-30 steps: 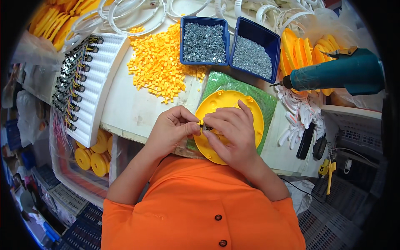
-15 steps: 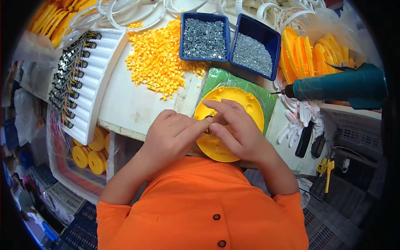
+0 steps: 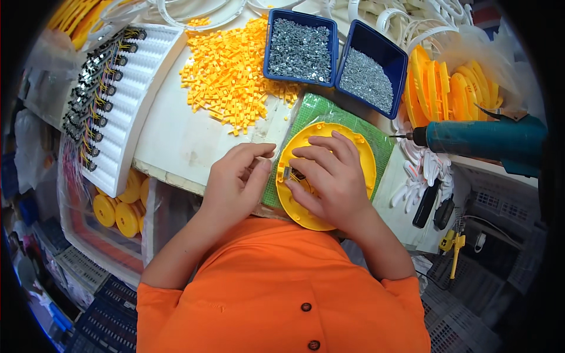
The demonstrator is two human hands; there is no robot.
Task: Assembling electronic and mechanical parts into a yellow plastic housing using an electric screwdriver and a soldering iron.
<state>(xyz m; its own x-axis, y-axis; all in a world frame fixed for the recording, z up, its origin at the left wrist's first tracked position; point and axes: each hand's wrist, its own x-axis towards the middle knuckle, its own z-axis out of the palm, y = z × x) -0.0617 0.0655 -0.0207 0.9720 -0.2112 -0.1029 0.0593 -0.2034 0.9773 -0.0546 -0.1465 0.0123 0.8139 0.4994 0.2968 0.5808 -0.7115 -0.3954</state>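
A round yellow plastic shell (image 3: 362, 150) lies hollow side up on a green mat (image 3: 318, 110) in front of me. My right hand (image 3: 332, 179) reaches over it, thumb and index finger closed around a small wired part (image 3: 288, 173) at the shell's left side. Dark wire shows beneath its palm; the rest of the part is hidden. Just left of the shell, my left hand (image 3: 238, 179) is held with bent fingers, thumb apart from the index finger, nothing visible in it.
Loose yellow clips (image 3: 226, 76) are heaped beyond my hands, beside blue bins of metal nuts (image 3: 300, 53) and screws (image 3: 368, 76). A teal electric screwdriver (image 3: 477, 138) juts in at right. Wired modules line a white foam tray (image 3: 144, 88) at left. Yellow shells (image 3: 438, 88) stand far right.
My left hand has drawn back left, away from the shell and the part. My right hand stays over the shell, its fingers now lower around the part. The whole view has shifted slightly.
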